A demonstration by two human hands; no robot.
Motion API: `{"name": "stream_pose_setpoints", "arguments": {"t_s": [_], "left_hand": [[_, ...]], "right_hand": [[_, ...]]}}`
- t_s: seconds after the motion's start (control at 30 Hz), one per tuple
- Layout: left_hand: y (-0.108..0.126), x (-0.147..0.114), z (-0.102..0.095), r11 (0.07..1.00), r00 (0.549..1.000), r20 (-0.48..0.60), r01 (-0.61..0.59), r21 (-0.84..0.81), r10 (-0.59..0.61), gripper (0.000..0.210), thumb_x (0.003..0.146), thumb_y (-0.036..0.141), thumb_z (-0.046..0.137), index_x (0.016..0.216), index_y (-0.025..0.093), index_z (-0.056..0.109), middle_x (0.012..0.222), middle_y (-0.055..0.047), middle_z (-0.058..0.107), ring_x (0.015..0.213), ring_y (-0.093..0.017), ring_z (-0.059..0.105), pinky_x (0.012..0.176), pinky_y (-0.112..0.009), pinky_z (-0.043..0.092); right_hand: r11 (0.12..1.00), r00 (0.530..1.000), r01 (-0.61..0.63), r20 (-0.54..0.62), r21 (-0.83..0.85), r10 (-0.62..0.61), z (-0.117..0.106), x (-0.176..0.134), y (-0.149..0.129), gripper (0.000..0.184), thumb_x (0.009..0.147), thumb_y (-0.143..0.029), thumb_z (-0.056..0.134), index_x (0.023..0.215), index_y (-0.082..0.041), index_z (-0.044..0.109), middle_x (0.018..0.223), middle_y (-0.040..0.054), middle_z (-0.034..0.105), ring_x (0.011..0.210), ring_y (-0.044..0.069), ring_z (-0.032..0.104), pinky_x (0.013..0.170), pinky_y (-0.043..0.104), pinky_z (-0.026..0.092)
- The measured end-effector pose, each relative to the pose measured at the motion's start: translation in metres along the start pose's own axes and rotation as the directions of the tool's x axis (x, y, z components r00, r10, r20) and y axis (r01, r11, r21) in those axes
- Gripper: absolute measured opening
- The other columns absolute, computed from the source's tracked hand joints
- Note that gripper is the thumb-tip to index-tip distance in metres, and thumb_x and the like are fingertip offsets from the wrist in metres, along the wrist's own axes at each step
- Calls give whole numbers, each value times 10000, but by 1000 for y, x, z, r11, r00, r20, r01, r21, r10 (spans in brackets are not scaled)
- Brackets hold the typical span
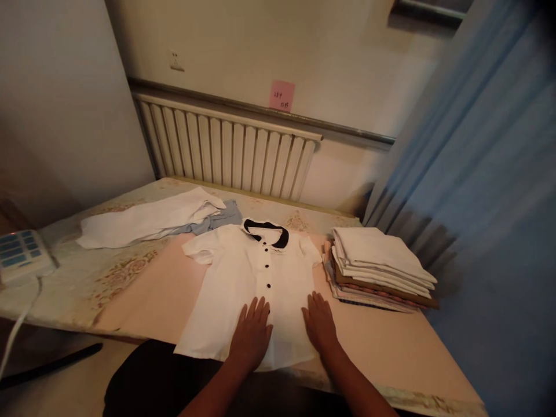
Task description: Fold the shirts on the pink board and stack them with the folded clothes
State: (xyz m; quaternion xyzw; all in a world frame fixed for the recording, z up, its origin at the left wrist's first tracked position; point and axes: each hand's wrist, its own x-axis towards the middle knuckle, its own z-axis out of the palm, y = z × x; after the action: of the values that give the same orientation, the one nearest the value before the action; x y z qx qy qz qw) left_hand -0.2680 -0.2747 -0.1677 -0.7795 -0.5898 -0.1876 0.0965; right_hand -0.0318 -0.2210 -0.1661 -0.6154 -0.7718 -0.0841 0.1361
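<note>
A white short-sleeved shirt [234, 284] with a black collar and black buttons lies spread face up, collar away from me. My left hand [252, 333] rests flat on its lower front, beside the button line and over part of it. On the right side edge of the shirt lies my right hand [319, 321], palm down with fingers stretched out. Neither hand grips anything. Under the shirt is a pink sheet [369, 341] on the table.
A stack of folded clothes [382, 260] stands right of the shirt. White garments [147, 220] and a grey-blue cloth [217, 219] lie at the back left. A white device [24, 255] with a cable sits far left. A radiator [230, 147] is behind; a blue curtain [490, 231] hangs right.
</note>
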Motion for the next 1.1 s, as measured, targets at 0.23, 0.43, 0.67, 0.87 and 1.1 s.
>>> {"name": "stream_pose_setpoints", "arguments": {"t_s": [0.23,0.43,0.67,0.87,1.1], "left_hand": [[-1,0,2,1000,1000,13,6,2,-6,510,886,259,418,1392,199,446,1474,-72,430,1375,-276,347,1091,-517,321],[-2,0,2,1000,1000,15,-8,21,7,510,890,259,411,1394,192,446,1484,-70,414,1379,-277,340,1088,-512,325],[-2,0,2,1000,1000,4,2,26,-2,513,868,243,428,1378,202,471,1466,-66,442,1361,-280,370,1072,-508,345],[-3,0,1,1000,1000,9,1,14,-1,522,871,245,427,1391,207,455,1474,-66,430,1367,-282,359,1080,-506,337],[-4,0,0,1000,1000,10,-11,1,11,519,885,254,413,1401,204,439,1485,-65,414,1378,-287,337,1081,-509,335]], "right_hand": [[979,986,167,-48,118,-162,2,25,-35,446,948,-231,343,1342,-95,501,1422,144,469,1364,238,363,1131,402,263],[980,986,159,24,116,-163,17,50,-15,441,960,-246,331,1341,-108,505,1434,121,460,1367,224,358,1138,415,237],[998,998,-52,-36,38,53,20,73,1,449,939,-194,326,1306,-18,517,1412,228,448,1358,292,362,1114,473,246],[966,974,226,-39,128,-223,32,79,-24,439,964,-241,308,1346,-152,506,1432,98,469,1370,206,353,1143,401,217],[991,992,-125,-14,43,126,30,102,3,446,919,-184,325,1282,-58,552,1410,204,461,1345,302,382,1087,497,258]]}}
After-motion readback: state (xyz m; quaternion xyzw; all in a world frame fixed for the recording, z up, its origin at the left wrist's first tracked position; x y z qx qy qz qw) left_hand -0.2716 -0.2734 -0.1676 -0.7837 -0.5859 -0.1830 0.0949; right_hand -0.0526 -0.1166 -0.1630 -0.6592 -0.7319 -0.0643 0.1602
